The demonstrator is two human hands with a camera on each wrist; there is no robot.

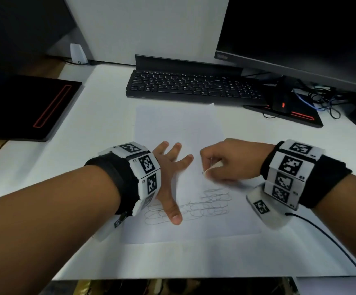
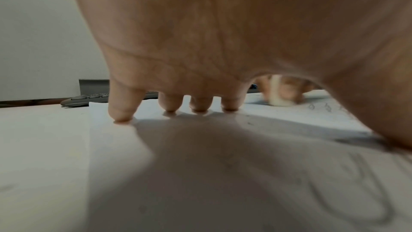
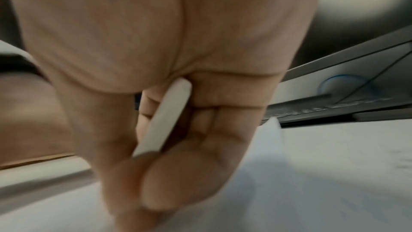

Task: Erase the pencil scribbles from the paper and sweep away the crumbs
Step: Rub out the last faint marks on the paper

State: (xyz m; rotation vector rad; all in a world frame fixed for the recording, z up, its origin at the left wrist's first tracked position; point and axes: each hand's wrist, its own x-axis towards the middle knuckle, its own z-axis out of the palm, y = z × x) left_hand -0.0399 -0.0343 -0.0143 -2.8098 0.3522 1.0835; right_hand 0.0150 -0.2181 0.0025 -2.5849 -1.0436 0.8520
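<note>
We see the right hand (image 1: 232, 160) pinching a flat white eraser (image 3: 163, 117) between thumb and curled fingers, its lower end down at the paper just above the scribbles; the left hand (image 1: 169, 171) holds nothing, fingers spread and straight, with the fingertips (image 2: 121, 118) and the thumb pressed on the sheet.

From there we take things by size. The white desk (image 1: 100, 128) carries everything. A dark monitor (image 1: 296, 35) stands at the far right, and a black pad with a red outline (image 1: 30, 107) lies at the far left. A black keyboard (image 1: 194, 87) sits beyond the paper, near its far edge, with a black mouse (image 1: 281, 102) to its right on another red-trimmed pad and a tangle of cables past that.

The paper (image 1: 179, 124) lies in the middle of the desk, between our two forearms. Its far half looks bare. The pencil scribbles (image 1: 211, 201), loops in rows, cover the near half; the left thumb lies across their left end, and the right hand is just beyond their upper right. Both wrists wear bands of black-and-white marker tiles. Any crumbs are too small for us to make out.
</note>
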